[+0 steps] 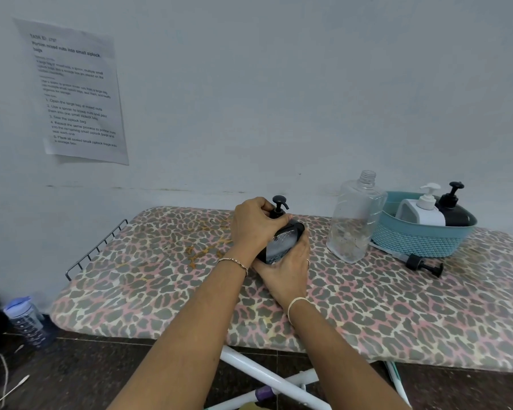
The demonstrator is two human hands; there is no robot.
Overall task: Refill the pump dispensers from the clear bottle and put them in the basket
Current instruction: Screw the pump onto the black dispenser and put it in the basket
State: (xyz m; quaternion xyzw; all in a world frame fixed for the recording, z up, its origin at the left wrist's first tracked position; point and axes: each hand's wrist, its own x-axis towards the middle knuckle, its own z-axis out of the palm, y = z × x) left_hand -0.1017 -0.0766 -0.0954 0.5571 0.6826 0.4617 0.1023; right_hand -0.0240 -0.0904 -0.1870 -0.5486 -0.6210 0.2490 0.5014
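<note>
A black pump dispenser (282,242) stands on the leopard-print board (397,306) at the centre. My left hand (253,223) grips its pump collar from above; the pump head sticks up beside my fingers. My right hand (288,269) wraps round the dispenser's body from the near side. The clear bottle (354,220) stands uncapped to the right, nearly drained. Behind it a teal basket (418,241) holds a white dispenser (424,210) and a black dispenser (455,211).
A loose black pump top (424,265) lies on the board in front of the basket. A wire rack (95,247) ends the board on the left. A water bottle (27,321) stands on the floor at lower left. A paper sheet (74,93) hangs on the wall.
</note>
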